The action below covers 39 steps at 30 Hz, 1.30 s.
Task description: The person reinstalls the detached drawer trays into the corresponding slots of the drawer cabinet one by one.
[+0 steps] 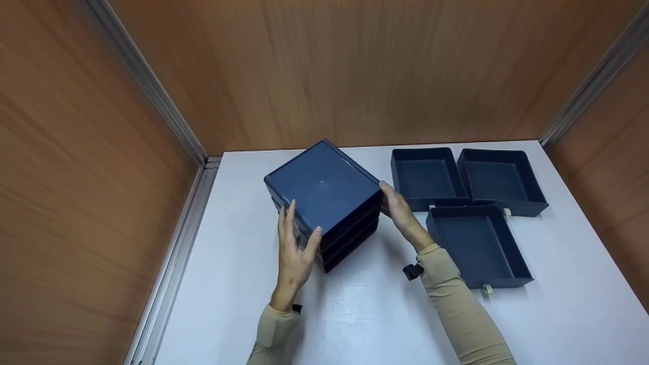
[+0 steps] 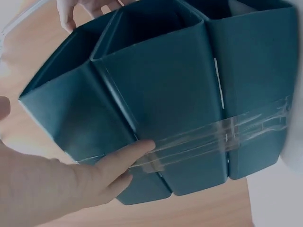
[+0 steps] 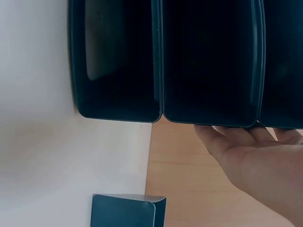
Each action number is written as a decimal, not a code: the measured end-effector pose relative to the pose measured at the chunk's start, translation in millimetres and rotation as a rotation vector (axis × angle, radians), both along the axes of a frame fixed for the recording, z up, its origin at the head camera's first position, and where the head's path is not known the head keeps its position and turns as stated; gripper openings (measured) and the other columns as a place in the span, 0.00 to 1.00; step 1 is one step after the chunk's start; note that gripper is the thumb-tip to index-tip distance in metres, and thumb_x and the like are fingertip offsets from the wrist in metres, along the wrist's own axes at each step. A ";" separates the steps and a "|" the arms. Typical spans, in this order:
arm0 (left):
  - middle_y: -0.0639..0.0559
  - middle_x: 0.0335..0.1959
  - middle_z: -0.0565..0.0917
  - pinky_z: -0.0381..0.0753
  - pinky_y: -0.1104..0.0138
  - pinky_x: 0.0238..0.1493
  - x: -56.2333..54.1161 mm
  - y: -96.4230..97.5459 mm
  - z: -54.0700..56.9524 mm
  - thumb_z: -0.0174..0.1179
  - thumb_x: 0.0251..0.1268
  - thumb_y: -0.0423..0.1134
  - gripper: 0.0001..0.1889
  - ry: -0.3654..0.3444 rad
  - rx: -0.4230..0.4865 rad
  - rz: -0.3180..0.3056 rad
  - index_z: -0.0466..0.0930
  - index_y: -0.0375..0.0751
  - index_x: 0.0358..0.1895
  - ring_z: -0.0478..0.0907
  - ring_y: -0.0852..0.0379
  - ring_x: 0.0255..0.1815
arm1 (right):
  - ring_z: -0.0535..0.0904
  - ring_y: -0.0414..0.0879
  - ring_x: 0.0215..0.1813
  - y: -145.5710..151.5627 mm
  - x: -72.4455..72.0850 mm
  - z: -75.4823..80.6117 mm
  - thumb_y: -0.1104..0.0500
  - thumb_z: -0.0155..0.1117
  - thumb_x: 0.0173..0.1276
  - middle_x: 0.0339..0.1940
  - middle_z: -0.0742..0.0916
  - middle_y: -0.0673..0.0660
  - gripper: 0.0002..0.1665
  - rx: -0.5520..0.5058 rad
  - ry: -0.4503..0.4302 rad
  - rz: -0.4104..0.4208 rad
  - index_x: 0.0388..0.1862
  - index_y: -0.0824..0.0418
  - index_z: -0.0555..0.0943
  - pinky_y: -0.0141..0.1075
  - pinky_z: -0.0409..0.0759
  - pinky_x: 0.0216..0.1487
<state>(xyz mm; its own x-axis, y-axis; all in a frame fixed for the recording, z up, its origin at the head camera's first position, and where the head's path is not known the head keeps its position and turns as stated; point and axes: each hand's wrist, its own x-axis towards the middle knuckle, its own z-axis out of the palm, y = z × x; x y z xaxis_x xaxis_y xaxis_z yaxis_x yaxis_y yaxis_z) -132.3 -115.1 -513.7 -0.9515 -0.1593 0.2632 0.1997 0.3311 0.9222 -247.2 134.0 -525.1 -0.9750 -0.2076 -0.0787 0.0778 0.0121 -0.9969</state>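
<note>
A dark blue cabinet (image 1: 323,185) of three stacked open-fronted compartments stands at an angle on the white table, its open front turned toward the lower right. My left hand (image 1: 295,261) lies against its left side with extended fingers, the thumb near the front corner. In the left wrist view those fingers touch clear tape (image 2: 199,142) that runs across all three tiers. On the opposite side, my right hand (image 1: 400,210) supports the cabinet with its fingers along the wall. The right wrist view looks into the hollow compartments (image 3: 208,61), and the fingertips there are hidden behind the wall.
Three loose dark blue drawers lie to the right: one drawer (image 1: 428,177) at the back, another drawer (image 1: 499,177) beside it, and a third drawer (image 1: 479,246) in front. Small pale knobs (image 1: 488,289) show on them. Wooden panels (image 1: 334,76) enclose the table (image 1: 355,314).
</note>
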 end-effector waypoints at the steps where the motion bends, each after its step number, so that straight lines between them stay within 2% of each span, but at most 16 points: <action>1: 0.36 0.89 0.40 0.68 0.28 0.72 -2.1 0.9 0.1 0.63 0.77 0.48 0.41 -0.007 -0.003 0.003 0.55 0.53 0.87 0.45 0.29 0.88 | 0.77 0.60 0.75 0.4 0.5 0.0 0.41 0.32 0.87 0.72 0.81 0.72 0.43 0.005 0.006 0.006 0.74 0.73 0.75 0.54 0.66 0.82; 5: 0.35 0.88 0.40 0.71 0.30 0.70 -6.1 5.9 -0.9 0.63 0.77 0.49 0.38 -0.035 -0.008 0.023 0.60 0.53 0.85 0.48 0.27 0.87 | 0.73 0.63 0.79 3.1 2.5 -0.3 0.39 0.31 0.87 0.74 0.79 0.72 0.44 0.020 0.020 0.020 0.76 0.72 0.73 0.57 0.64 0.83; 11: 0.33 0.88 0.41 0.77 0.33 0.66 -8.8 8.0 -4.2 0.63 0.77 0.50 0.37 -0.062 0.007 0.035 0.60 0.59 0.84 0.51 0.24 0.85 | 0.71 0.65 0.80 6.9 5.8 2.6 0.37 0.33 0.86 0.76 0.77 0.73 0.45 0.059 0.001 0.004 0.78 0.71 0.72 0.60 0.64 0.82; 14: 0.34 0.89 0.42 0.78 0.34 0.66 -8.9 8.2 -5.1 0.62 0.77 0.51 0.37 -0.067 0.015 0.037 0.60 0.61 0.84 0.53 0.24 0.85 | 0.72 0.65 0.80 9.3 9.8 6.0 0.35 0.34 0.87 0.77 0.76 0.72 0.45 0.171 0.026 -0.029 0.80 0.69 0.70 0.61 0.65 0.81; 18: 0.35 0.89 0.42 0.79 0.34 0.65 -8.2 8.3 -6.2 0.61 0.77 0.53 0.36 -0.077 0.004 0.048 0.60 0.62 0.84 0.57 0.24 0.83 | 0.70 0.62 0.82 14.6 18.6 9.0 0.34 0.38 0.87 0.80 0.76 0.66 0.43 0.425 0.098 -0.099 0.82 0.63 0.69 0.57 0.64 0.83; 20: 0.35 0.89 0.42 0.79 0.34 0.64 -8.1 8.2 -6.3 0.61 0.77 0.53 0.36 -0.079 -0.006 0.055 0.60 0.62 0.84 0.59 0.24 0.82 | 0.69 0.61 0.82 18.6 23.3 8.3 0.34 0.40 0.87 0.80 0.76 0.64 0.41 0.513 0.123 -0.123 0.82 0.60 0.70 0.56 0.64 0.83; 24: 0.35 0.89 0.43 0.79 0.34 0.64 -8.7 7.9 -6.7 0.62 0.76 0.54 0.36 -0.077 -0.012 0.053 0.60 0.62 0.84 0.60 0.24 0.81 | 0.75 0.63 0.77 31.6 32.8 4.1 0.36 0.45 0.87 0.78 0.78 0.65 0.39 0.579 0.153 -0.118 0.84 0.58 0.67 0.59 0.70 0.78; 27: 0.35 0.89 0.43 0.79 0.33 0.63 -9.4 5.7 -7.6 0.62 0.76 0.53 0.36 -0.071 -0.013 0.049 0.60 0.61 0.84 0.60 0.24 0.82 | 0.76 0.65 0.75 42.1 39.4 0.4 0.36 0.48 0.86 0.75 0.80 0.67 0.40 0.603 0.156 -0.124 0.84 0.59 0.66 0.61 0.71 0.76; 35: 0.35 0.89 0.41 0.77 0.33 0.65 -10.8 3.1 -11.3 0.60 0.78 0.52 0.36 -0.061 0.009 0.033 0.60 0.59 0.84 0.51 0.24 0.85 | 0.66 0.69 0.82 68.9 62.9 -5.1 0.30 0.46 0.84 0.83 0.70 0.68 0.48 0.712 0.119 -0.145 0.88 0.59 0.59 0.65 0.65 0.79; 39: 0.35 0.88 0.43 0.77 0.31 0.64 -11.4 3.6 -12.8 0.61 0.77 0.52 0.36 -0.049 -0.006 0.038 0.60 0.58 0.84 0.51 0.24 0.85 | 0.61 0.69 0.85 81.4 79.1 -6.1 0.28 0.46 0.83 0.87 0.64 0.68 0.49 0.755 0.096 -0.168 0.89 0.58 0.57 0.66 0.60 0.81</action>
